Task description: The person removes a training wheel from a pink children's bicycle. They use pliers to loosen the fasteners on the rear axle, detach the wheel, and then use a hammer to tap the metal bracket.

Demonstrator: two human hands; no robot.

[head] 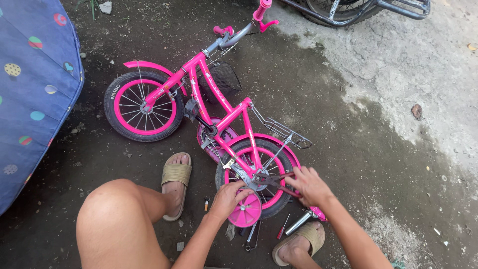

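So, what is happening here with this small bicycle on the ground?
A person crouches over a small pink children's bicycle lying on its side on dark dirt ground. The left hand holds the pink plastic training wheel at the rear wheel. The right hand works red-handled pliers at the rear axle. A wrench and a red screwdriver lie on the ground nearby.

the person's arms were bare from the elbows down, with no sleeves, watch or rings showing on the left hand or the right hand. the one leg in view was bare over the knee, with no trouser cloth in sight. each foot wore an open-toed slide sandal with a broad ribbed strap in dull olive tan: the left sandal and the right sandal.
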